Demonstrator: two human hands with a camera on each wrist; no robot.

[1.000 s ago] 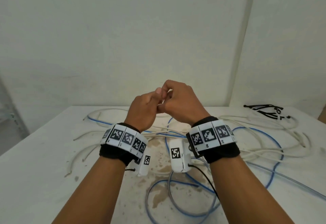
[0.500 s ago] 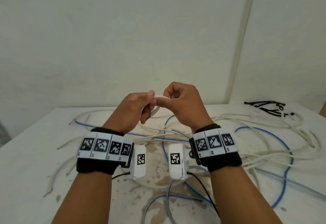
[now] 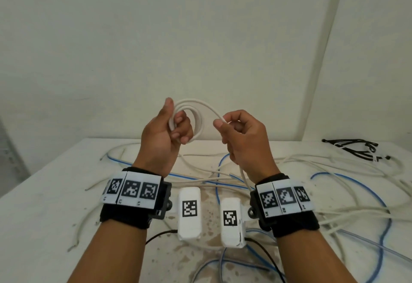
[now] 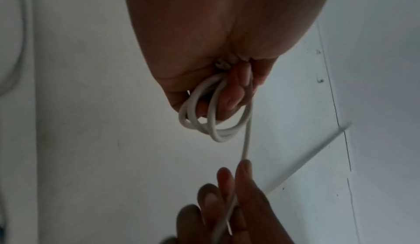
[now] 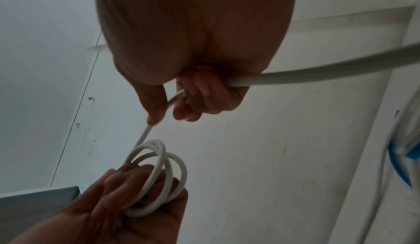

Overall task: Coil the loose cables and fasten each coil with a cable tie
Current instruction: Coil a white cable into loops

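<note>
White cable (image 3: 219, 115) sideways between hands, coil (image 3: 191, 120) leftward

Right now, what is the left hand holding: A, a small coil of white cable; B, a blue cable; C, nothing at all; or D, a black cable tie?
A: the left hand grips a few loops of white cable, and the free run passes to the right hand, whose fingers pinch it.

The hands have parted, the left hand (image 3: 166, 132) now raising a white cable coil (image 3: 193, 119).
</note>
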